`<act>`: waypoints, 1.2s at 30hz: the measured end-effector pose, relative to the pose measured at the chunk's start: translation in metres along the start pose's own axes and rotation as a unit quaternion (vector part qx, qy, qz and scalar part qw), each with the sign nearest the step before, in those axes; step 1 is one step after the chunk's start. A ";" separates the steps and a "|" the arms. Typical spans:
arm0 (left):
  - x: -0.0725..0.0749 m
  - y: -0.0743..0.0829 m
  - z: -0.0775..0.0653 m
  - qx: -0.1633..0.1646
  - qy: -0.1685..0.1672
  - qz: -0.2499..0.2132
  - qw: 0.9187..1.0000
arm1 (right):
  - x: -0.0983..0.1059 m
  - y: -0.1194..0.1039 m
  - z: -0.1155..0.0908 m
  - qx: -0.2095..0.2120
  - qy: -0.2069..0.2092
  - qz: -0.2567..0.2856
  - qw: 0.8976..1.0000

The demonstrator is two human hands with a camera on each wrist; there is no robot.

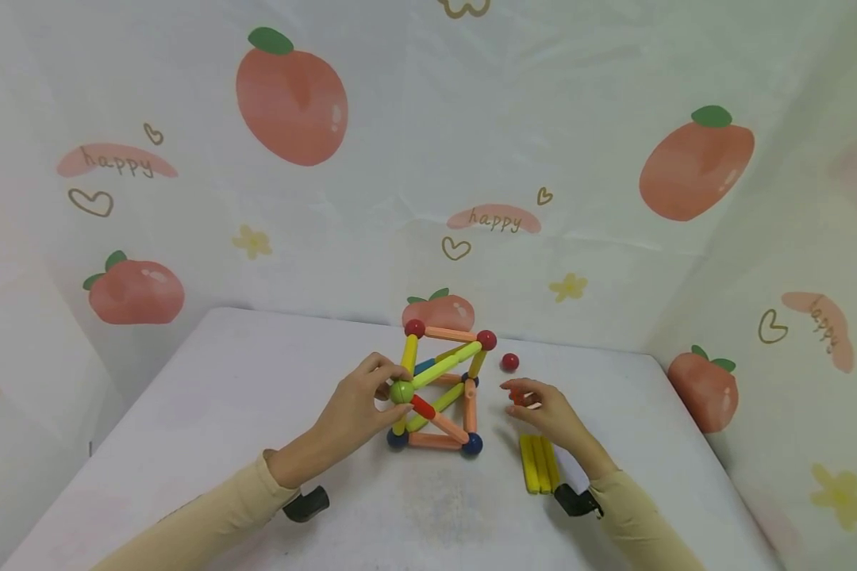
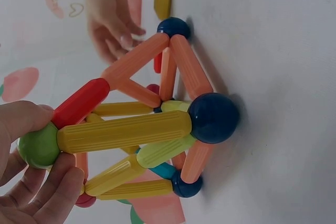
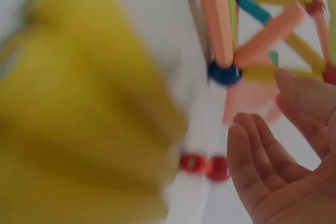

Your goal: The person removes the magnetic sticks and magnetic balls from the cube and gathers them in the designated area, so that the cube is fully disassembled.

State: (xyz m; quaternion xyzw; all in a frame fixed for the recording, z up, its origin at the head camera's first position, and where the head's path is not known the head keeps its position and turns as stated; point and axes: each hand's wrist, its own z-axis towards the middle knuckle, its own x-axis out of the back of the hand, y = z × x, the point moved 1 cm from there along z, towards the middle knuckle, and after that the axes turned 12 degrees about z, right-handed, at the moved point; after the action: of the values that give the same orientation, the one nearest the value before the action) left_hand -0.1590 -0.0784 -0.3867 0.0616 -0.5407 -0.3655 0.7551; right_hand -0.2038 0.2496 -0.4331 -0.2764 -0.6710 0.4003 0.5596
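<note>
A magnetic stick-and-ball frame point(image 1: 434, 440) of yellow, orange and lime rods with navy and red balls stands mid-table. My left hand point(image 1: 357, 404) pinches its green ball point(image 2: 39, 145) at the near upper corner. From that ball a red rod point(image 2: 82, 108) leads toward an orange rod point(image 2: 137, 56), which reaches a navy ball point(image 2: 174, 28) low on the frame. Right of the frame, my right hand point(image 1: 553, 412) hovers with thumb and fingers apart, nothing between them in the right wrist view. A short red piece point(image 3: 192, 162) lies beyond its fingers, overlapped by them in the head view.
A loose red ball point(image 1: 510, 362) lies on the table behind my right hand. Several yellow rods point(image 1: 539, 464) lie side by side below that hand, large and blurred in the right wrist view. A fruit-printed curtain point(image 1: 371, 238) hangs along the table's back edge.
</note>
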 end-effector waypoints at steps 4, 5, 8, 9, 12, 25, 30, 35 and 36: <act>0.000 0.000 0.000 -0.001 0.000 0.000 1.000 | -0.016 -0.010 0.018 0.040 -0.014 -0.006 0.999; 0.000 0.000 0.000 -0.001 0.000 0.000 1.000 | -0.019 -0.012 0.022 0.049 -0.018 -0.005 0.999; -0.001 0.000 -0.001 0.001 -0.001 -0.002 1.000 | -0.027 -0.016 0.031 0.082 -0.028 -0.011 0.996; -0.001 0.000 -0.001 0.002 -0.001 -0.004 1.000 | -0.030 -0.017 0.034 0.089 -0.028 -0.011 0.996; -0.001 0.000 -0.001 0.005 -0.001 -0.005 1.000 | -0.036 -0.018 0.038 0.099 -0.021 -0.015 0.995; -0.002 -0.001 -0.001 0.002 0.004 -0.004 1.000 | -0.047 -0.023 0.037 0.083 0.045 -0.025 0.995; 0.000 0.000 -0.001 0.000 0.003 -0.002 1.000 | -0.045 -0.022 0.036 0.062 0.051 -0.007 0.997; 0.001 0.000 -0.001 0.001 0.002 0.001 1.000 | -0.044 -0.021 0.033 0.054 0.046 0.002 0.998; 0.001 0.000 -0.001 0.000 0.002 0.001 1.000 | -0.044 -0.021 0.032 0.053 0.046 0.000 0.998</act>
State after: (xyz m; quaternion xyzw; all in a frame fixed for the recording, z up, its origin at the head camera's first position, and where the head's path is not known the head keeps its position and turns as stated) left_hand -0.1583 -0.0795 -0.3866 0.0617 -0.5393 -0.3645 0.7566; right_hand -0.2240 0.1953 -0.4407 -0.2644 -0.6228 0.4221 0.6034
